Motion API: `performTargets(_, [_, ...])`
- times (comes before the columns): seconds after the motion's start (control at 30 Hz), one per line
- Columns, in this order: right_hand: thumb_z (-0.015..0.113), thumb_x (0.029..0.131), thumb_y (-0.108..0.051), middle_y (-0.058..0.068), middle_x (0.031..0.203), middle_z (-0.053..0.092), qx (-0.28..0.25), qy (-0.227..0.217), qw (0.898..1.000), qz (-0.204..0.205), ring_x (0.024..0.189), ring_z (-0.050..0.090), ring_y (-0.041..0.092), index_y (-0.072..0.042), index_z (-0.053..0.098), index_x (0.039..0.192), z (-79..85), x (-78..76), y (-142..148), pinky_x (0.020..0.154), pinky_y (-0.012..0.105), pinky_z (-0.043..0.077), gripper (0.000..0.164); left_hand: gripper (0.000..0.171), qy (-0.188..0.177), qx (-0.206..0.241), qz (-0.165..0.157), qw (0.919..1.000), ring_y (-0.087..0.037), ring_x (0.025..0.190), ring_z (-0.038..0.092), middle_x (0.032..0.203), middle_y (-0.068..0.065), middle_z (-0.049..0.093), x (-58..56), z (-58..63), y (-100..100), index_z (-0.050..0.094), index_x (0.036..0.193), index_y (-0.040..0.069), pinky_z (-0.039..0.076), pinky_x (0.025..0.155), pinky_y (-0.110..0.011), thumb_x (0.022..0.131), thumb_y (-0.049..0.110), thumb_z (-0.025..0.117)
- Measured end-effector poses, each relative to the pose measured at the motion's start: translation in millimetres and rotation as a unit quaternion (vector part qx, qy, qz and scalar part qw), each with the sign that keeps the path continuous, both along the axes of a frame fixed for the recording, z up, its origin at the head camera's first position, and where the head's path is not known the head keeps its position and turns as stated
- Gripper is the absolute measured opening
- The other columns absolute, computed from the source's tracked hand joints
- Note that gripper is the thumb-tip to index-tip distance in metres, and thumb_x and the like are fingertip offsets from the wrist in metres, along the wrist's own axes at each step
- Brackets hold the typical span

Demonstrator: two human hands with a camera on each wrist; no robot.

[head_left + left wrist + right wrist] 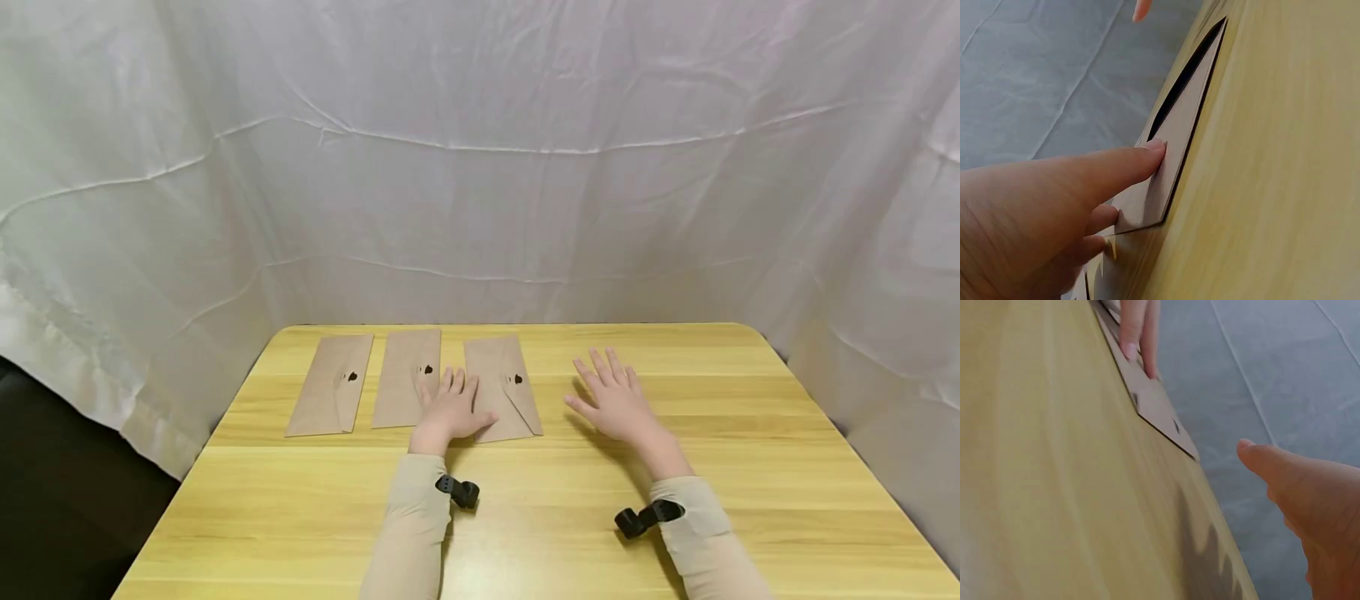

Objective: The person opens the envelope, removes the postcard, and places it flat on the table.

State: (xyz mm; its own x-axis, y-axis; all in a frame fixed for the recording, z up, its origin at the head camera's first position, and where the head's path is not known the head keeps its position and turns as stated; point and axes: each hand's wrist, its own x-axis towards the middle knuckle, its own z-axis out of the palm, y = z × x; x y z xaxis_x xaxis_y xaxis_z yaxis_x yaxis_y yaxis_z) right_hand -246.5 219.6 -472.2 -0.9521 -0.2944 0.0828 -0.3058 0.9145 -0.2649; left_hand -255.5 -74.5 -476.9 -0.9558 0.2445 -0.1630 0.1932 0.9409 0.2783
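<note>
Across the far part of the wooden table (540,508), from left to centre, left envelope (324,387), middle envelope (401,367) and right envelope (487,367), all three brown, flat and slightly apart in a row, each with a folded flap (347,406) toward the right side and a small black mark (352,377) on it. Along the flap of the right envelope, a dark slit in the left wrist view. Over the near ends of middle and right envelopes, left hand (450,414), with fingers extended forward and thumb stretched out to the right, onto the face of the right envelope; a touch from above, without a grip. At the little finger, overlap with the middle envelope; cannot tell about contact there. Right of the row, well apart from it, right hand (618,408), raised above bare wood with a shadow below, fingers straight and widely spread, holding nothing. On both forearms, pale sleeves (405,533) and black wrist cameras (467,495). Behind and around the table, whitish creased cloth (480,208); at bottom left, a dark area (60,500) beneath the cloth's edge.
</note>
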Motion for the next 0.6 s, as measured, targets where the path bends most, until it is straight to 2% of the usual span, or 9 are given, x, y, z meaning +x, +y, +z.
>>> performTargets(0.1, [0.049, 0.096, -0.054, 0.016, 0.164, 0.008, 0.008, 0.003, 1.000, 0.018, 0.151, -0.003, 0.041, -0.016, 0.023, 0.156, -3.5, 0.9, -7, 0.117, 0.067, 0.003, 0.075, 0.082, -0.021, -0.006, -0.005, 0.9997, -0.030, 0.153, 0.006, 0.164, -0.010, 0.015, 0.2, 1.1, 3, 0.024, 0.156, 0.017, 0.000, 0.116, -0.068, 0.092, 0.062, 0.049])
performTargets(0.3, [0.053, 0.096, -0.050, 0.017, 0.161, 0.022, 0.009, -0.007, 0.999, 0.052, 0.150, 0.007, 0.042, -0.013, 0.032, 0.153, -6.2, 5.3, -18, 0.116, 0.069, 0.009, 0.071, 0.084, -0.037, -0.019, -0.019, 0.9989, -0.027, 0.154, 0.005, 0.165, -0.009, 0.011, 1.6, 3.7, 17, 0.019, 0.157, 0.017, 0.005, 0.118, -0.066, 0.093, 0.063, 0.046])
performTargets(0.43, [0.052, 0.097, -0.048, 0.018, 0.159, 0.026, 0.030, -0.025, 0.997, 0.065, 0.149, 0.012, 0.043, -0.012, 0.033, 0.152, -8.1, 9.0, -21, 0.116, 0.068, 0.011, 0.069, 0.086, -0.031, -0.024, -0.027, 0.9989, -0.026, 0.154, 0.004, 0.165, -0.008, 0.012, 4.5, 2.2, 33, 0.018, 0.157, 0.015, 0.005, 0.118, -0.066, 0.092, 0.064, 0.047])
performTargets(0.6, [0.053, 0.097, -0.044, 0.017, 0.158, 0.031, 0.041, -0.040, 0.996, 0.068, 0.149, 0.015, 0.043, -0.011, 0.035, 0.152, -6.8, 12.8, -22, 0.115, 0.069, 0.014, 0.067, 0.089, -0.024, -0.059, -0.038, 0.9973, -0.024, 0.154, 0.004, 0.165, -0.005, 0.013, 8.9, 1.0, 56, 0.019, 0.157, 0.013, 0.007, 0.119, -0.064, 0.091, 0.067, 0.046])
